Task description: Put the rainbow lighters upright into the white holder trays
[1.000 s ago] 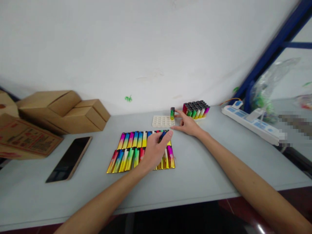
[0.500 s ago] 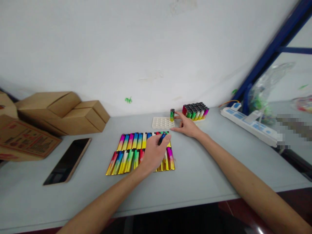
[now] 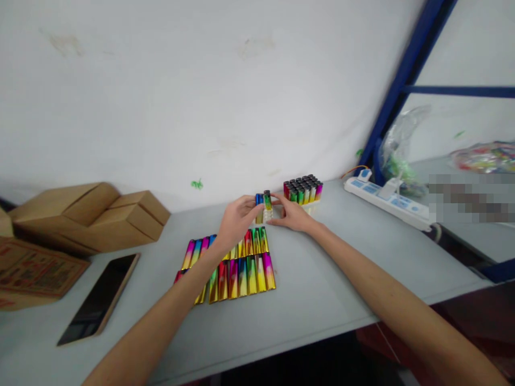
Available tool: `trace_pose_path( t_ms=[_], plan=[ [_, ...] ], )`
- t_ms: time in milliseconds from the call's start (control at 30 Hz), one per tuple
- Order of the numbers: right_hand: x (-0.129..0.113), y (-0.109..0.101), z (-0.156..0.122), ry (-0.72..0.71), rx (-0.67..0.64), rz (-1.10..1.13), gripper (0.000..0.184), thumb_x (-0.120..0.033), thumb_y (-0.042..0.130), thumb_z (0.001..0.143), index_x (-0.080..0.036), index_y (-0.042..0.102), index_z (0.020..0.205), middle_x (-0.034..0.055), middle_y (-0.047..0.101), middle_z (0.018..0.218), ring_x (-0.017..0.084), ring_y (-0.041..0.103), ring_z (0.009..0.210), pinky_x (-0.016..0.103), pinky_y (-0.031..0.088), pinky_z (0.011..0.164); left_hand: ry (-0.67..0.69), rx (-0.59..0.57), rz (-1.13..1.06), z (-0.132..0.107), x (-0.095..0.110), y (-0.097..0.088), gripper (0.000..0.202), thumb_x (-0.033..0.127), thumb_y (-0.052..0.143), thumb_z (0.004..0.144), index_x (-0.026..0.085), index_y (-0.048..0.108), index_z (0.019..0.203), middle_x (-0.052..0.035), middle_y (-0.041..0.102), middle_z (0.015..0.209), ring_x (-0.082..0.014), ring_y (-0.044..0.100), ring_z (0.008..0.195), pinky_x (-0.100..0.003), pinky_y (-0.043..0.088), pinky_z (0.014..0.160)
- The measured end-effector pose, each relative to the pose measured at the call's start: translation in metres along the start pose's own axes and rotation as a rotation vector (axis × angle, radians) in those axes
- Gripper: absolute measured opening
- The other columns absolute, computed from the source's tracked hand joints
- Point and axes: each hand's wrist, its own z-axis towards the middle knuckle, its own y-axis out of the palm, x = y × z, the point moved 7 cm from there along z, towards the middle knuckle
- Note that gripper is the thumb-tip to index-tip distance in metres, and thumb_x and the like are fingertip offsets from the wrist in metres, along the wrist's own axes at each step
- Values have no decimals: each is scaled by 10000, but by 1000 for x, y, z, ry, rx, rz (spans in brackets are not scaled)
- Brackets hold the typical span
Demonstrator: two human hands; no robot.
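Observation:
My left hand (image 3: 236, 220) is closed on a blue lighter (image 3: 259, 199), held upright over the white tray of round holes (image 3: 269, 216). Right beside it, a green-and-gold lighter (image 3: 267, 200) stands upright at the tray. My right hand (image 3: 295, 214) has its thumb and forefinger spread; the forefinger reaches the green lighter and the thumb lies by the tray's near right corner. Most of the tray is hidden behind my left hand. Two rows of shiny multicoloured lighters (image 3: 242, 277) lie on the table in front, partly covered by my left forearm.
A block of upright lighters with black tops (image 3: 303, 191) stands to the right by the wall. Further right lies a white power strip (image 3: 388, 202) with plugs. Cardboard boxes (image 3: 88, 217) and a dark-screened phone (image 3: 98, 300) are on the left of the grey table (image 3: 314, 300).
My left hand has carried the blue lighter from above the lying rows up to the tray, beside the green one. My right hand stays by the tray. The whole view has shifted.

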Motion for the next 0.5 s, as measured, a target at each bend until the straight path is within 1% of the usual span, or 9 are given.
trace_pose_path(
  t_ms=[67,167,267,400,500],
  plan=[
    [0,0,0,-5,-2,-3,926,-344,848,757,-211,357,1530,133,673,1338,123,612,617,280,507,668,70,-5,123,12,-3,0,292,380,759,829,157,693,1007,-86,747,986,-237,724,954,-399,577,953],
    [-1,0,0,-17,-3,-11,922,-339,846,758,-205,355,1527,126,676,1334,123,619,621,279,503,683,127,-15,250,24,-11,3,291,377,746,830,163,709,1024,-84,765,989,-240,739,915,-398,606,905],
    [-3,-1,1,-35,-2,-1,899,-324,842,760,-195,367,1512,118,679,1329,120,618,625,285,507,711,165,-50,336,29,-17,9,283,369,725,837,160,734,1028,-91,771,1002,-237,743,897,-400,612,901],
    [-5,-1,1,-53,5,12,891,-333,846,757,-196,375,1502,120,680,1317,122,625,635,299,519,741,160,-81,447,36,-21,11,265,337,715,833,153,750,1021,-100,780,985,-245,743,881,-407,606,902],
    [-5,-1,2,-59,2,9,898,-339,844,761,-203,366,1509,126,668,1338,123,624,636,308,525,759,120,-156,496,42,-21,12,265,306,704,833,153,747,1045,-104,782,1014,-259,746,909,-404,596,907]
  ],
)
